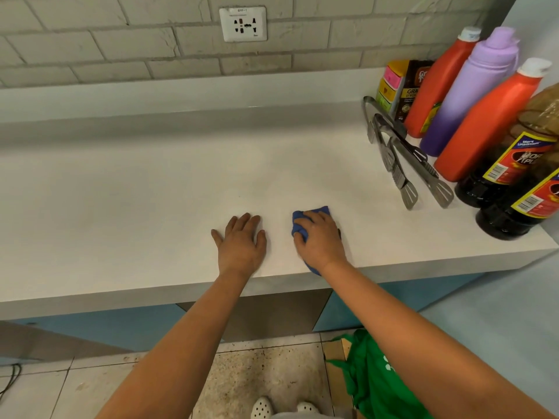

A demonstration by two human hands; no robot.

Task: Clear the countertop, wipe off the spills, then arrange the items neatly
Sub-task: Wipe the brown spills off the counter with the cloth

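Note:
My right hand [320, 237] lies on a crumpled blue cloth [314, 212] near the front edge of the white countertop [151, 189], fingers curled over the cloth. My left hand [242, 241] rests flat on the counter just left of it, fingers straight and holding nothing. At the right end of the counter stand two red bottles [493, 122], a purple bottle [472, 92], two dark bottles [514, 182], a brown packet [413, 86] and a stack of coloured boxes [390, 86]. Two metal tongs [402, 158] lie beside the bottles.
A wall socket [243, 24] sits on the grey brick wall behind the counter. Below the counter are blue cabinet fronts [90, 325], a tiled floor and a green bag [375, 379] on a cardboard box at the lower right.

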